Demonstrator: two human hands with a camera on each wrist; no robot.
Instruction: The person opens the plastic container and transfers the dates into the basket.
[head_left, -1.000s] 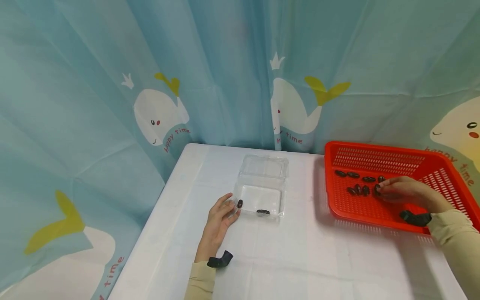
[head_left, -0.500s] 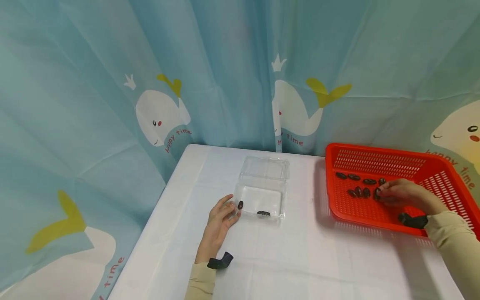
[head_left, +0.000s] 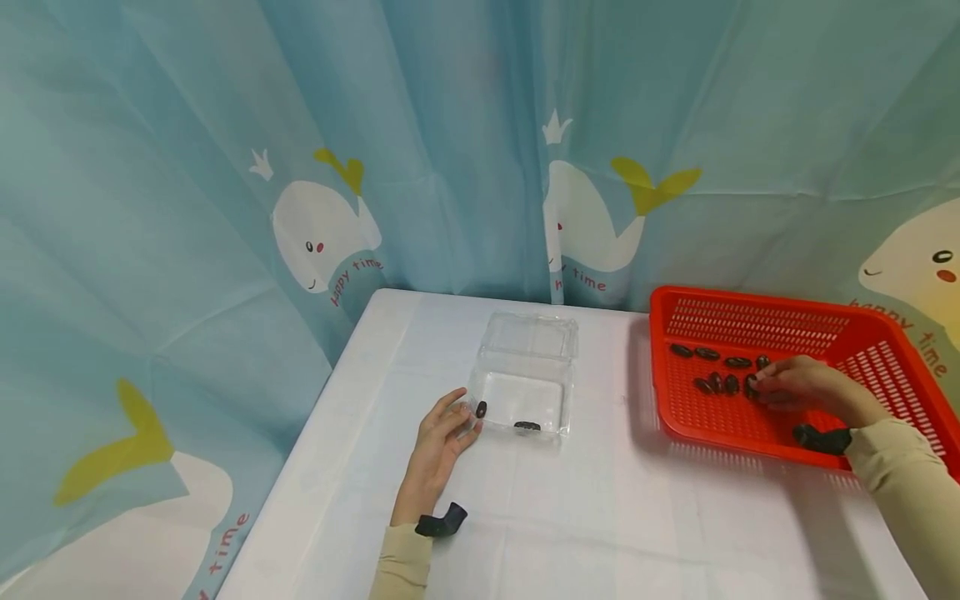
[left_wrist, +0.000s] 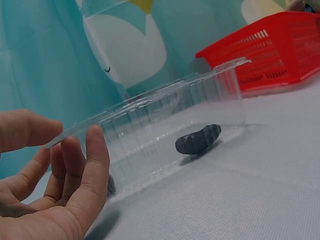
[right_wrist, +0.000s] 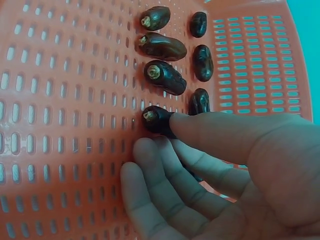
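Observation:
In the head view, my left hand (head_left: 437, 437) is at the near left corner of a clear plastic clamshell box (head_left: 517, 393) with its lid open. The left wrist view shows thumb and fingers pinching the box's rim. Two dark dates lie in the box, one date (head_left: 527, 426) by the near wall and another date (head_left: 482, 409) beside my fingers. My right hand (head_left: 813, 390) reaches into a red plastic basket (head_left: 720, 427). Its thumb and fingers pinch a dark date (right_wrist: 156, 119) with a pale stem end, which seems still against the basket floor.
Several more dates lie in two rough rows in the basket, including a nearer date (right_wrist: 165, 77) and a farther date (right_wrist: 203, 62). A white cloth covers the table (head_left: 570, 517). Behind it hangs a blue curtain (head_left: 465, 167) with whale prints.
My right hand and the date it pinches have shifted slightly left in the basket. My left hand stays at the box's corner.

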